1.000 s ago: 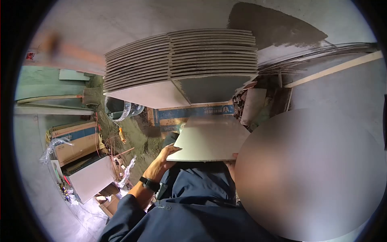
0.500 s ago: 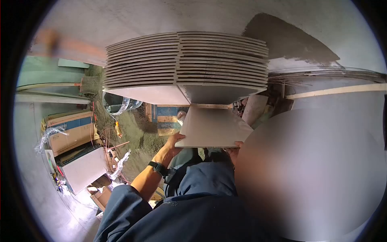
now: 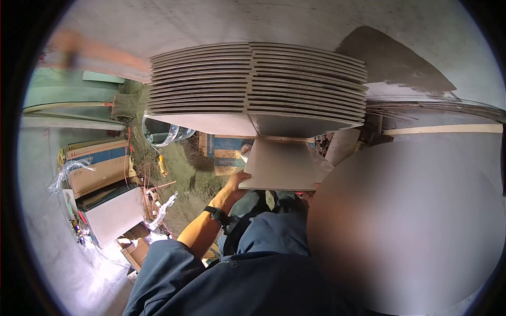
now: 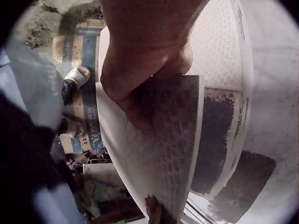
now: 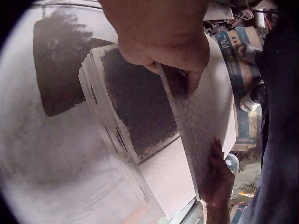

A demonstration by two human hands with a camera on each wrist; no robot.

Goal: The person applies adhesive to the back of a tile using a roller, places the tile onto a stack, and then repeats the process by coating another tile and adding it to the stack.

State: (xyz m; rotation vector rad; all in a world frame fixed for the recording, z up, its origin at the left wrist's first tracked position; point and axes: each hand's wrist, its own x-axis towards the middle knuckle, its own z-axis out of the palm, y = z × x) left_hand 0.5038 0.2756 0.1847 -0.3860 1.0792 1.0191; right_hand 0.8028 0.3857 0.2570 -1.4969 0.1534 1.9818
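Note:
A flat pale tile (image 3: 287, 166) is held in front of my body by both hands. My left hand (image 3: 236, 183) grips its near left edge, thumb on one face and fingers on the other. In the right wrist view my right hand (image 5: 163, 39) pinches the opposite edge between thumb and fingers; a blurred disc covers most of it in the head view. A textured back (image 4: 163, 126) shows on the tile in the left wrist view. Just beyond the tile is a thick stack of tiles (image 3: 253, 87), with dark grey mortar (image 5: 140, 98) on part of its facing surface.
A dark wet patch (image 3: 392, 60) marks the grey wall behind the stack. Blue-and-tan cardboard (image 3: 226, 163) lies under the feet. At left stand a bucket (image 3: 158, 131), a cardboard box (image 3: 100, 168) and a white panel (image 3: 116, 217). Thin rods (image 3: 437, 108) run along the right.
Both hands have carried the tile away from my torso, toward the stack, with the left arm stretching out. The head view has shifted, so the stack sits farther right.

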